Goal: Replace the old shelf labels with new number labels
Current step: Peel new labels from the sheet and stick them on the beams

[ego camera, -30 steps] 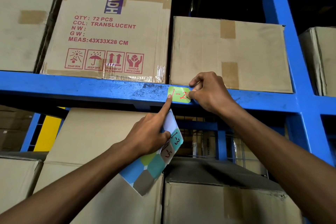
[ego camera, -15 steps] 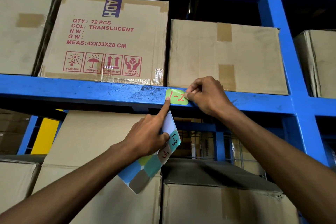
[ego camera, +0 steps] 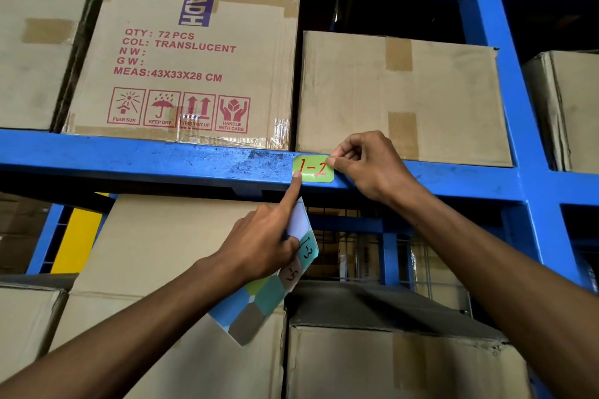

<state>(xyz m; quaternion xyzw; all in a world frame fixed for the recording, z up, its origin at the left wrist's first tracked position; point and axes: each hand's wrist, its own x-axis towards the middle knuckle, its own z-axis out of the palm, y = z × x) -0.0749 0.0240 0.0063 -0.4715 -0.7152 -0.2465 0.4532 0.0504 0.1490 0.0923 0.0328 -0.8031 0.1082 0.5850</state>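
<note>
A green label (ego camera: 313, 169) with red "1-2" lies on the front of the blue shelf beam (ego camera: 162, 160). My right hand (ego camera: 366, 163) pinches the label's upper right corner between thumb and forefinger. My left hand (ego camera: 262, 240) holds a sheet of coloured labels (ego camera: 265, 288), with "1-3" written on one of them. The left forefinger stretches up and presses the green label's lower left corner against the beam.
Cardboard boxes stand on the shelf above the beam: a printed "72 PCS" box (ego camera: 184, 65) and a plain box (ego camera: 402, 97). More boxes (ego camera: 398, 363) sit below. A blue upright (ego camera: 505, 81) stands on the right. A yellow panel (ego camera: 77, 236) shows at lower left.
The view has shifted slightly and the shelf now sits lower in the frame. Both hands stay on the green label; the right fingers have settled at its upper right corner.
</note>
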